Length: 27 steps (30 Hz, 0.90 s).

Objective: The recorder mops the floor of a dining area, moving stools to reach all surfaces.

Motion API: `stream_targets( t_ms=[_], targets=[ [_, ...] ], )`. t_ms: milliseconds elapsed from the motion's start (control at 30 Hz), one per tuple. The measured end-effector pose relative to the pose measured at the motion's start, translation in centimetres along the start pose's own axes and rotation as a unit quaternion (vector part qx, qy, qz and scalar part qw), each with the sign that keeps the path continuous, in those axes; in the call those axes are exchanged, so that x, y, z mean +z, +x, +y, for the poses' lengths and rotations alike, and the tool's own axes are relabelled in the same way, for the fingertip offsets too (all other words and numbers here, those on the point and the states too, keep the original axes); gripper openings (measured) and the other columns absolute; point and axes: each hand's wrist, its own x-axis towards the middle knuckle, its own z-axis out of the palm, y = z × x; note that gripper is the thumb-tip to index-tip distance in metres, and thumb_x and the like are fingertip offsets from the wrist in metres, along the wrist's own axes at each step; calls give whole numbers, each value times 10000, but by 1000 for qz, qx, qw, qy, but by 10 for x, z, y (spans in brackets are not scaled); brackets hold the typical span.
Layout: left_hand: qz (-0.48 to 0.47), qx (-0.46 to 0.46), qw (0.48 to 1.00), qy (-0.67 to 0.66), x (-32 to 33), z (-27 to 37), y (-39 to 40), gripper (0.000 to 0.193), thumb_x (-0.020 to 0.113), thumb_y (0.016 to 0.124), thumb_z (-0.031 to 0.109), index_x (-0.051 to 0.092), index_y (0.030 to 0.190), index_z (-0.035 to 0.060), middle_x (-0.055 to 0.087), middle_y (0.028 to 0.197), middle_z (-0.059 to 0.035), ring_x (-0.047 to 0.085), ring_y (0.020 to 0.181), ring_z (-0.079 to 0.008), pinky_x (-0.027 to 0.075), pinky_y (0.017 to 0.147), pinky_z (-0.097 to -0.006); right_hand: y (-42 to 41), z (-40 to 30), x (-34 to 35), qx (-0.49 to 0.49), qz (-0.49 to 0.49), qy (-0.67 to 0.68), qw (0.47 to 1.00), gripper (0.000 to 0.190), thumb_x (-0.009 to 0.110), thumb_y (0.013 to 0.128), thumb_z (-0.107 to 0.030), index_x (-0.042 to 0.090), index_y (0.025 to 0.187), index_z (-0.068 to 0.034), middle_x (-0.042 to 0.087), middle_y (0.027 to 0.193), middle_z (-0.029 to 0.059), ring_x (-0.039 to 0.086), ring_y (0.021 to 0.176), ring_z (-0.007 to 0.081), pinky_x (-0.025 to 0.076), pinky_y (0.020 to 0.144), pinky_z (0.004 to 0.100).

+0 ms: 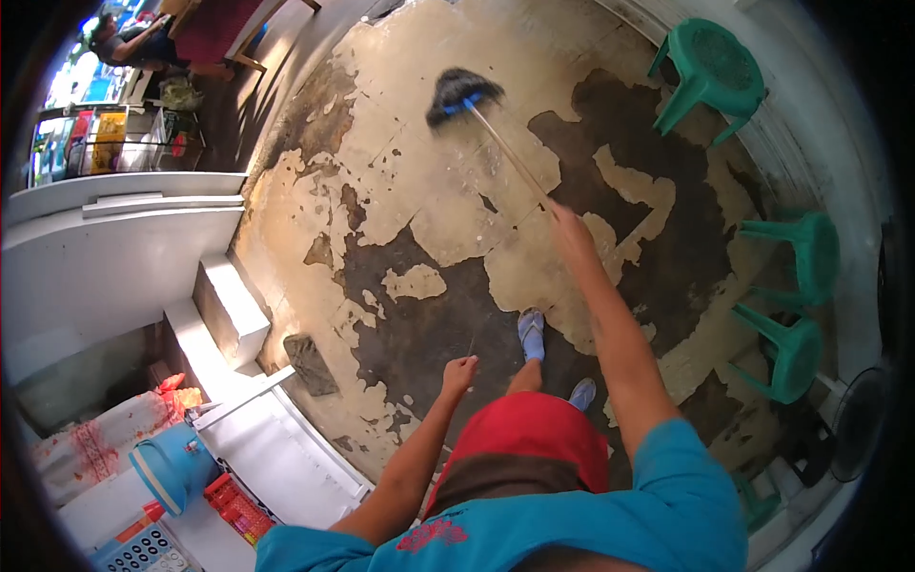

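Note:
My right hand [568,225] grips the end of a broom's pale wooden handle [509,154]. The stick runs forward to a blue plastic collar [465,104] and a head of dark bristles [465,84], blurred, on the patchy floor [457,222]. Held low by my left thigh, my left hand [460,375] has its fingers curled in. A thin dark line shows just above it; whether it is something held or a mark on the floor is unclear. Below are my feet in flip-flops [531,325], the left one forward.
Green plastic stools [722,61] stand along the right wall, near a fan [858,422]. At left are a white partition [121,243], a dark mat [311,365] and a white surface with a blue bucket [171,465]. A person sits at the far upper left beside a wire rack [114,146].

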Motion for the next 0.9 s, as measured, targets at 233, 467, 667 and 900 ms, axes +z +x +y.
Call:
stream_targets(
  t_ms=[233, 467, 667, 900],
  targets=[
    [8, 53, 998, -18, -7, 17, 30, 263, 545, 824, 253, 655, 834, 14, 559, 677, 4, 490, 588, -63, 374, 520, -203, 58, -19, 8, -1, 15, -150, 988, 406, 388, 810, -142, 474, 1203, -200, 584, 960, 213, 561, 888, 381, 449, 753, 444],
    [-76, 160, 984, 6, 88, 74, 6, 273, 510, 853, 241, 651, 915, 15, 597, 713, -15, 538, 626, -82, 433, 580, -211, -186, 153, -144, 62, -37, -162, 984, 395, 431, 857, -135, 440, 1245, -205, 576, 947, 201, 540, 847, 396, 436, 715, 431],
    [-108, 136, 970, 168, 176, 49, -51, 302, 565, 771, 292, 666, 798, 9, 631, 653, -89, 605, 620, -143, 457, 597, -281, -507, 211, -231, 219, 18, -69, 973, 358, 438, 854, -72, 482, 1209, -82, 567, 968, 241, 594, 839, 341, 448, 682, 344],
    [-10, 39, 969, 244, 149, -32, -72, 280, 551, 759, 275, 662, 741, 19, 616, 633, -68, 589, 582, -151, 444, 548, -278, -619, 261, -239, 338, 10, 9, 941, 372, 492, 824, -53, 511, 1193, -101, 596, 988, 195, 601, 866, 294, 449, 726, 338]
  ],
)
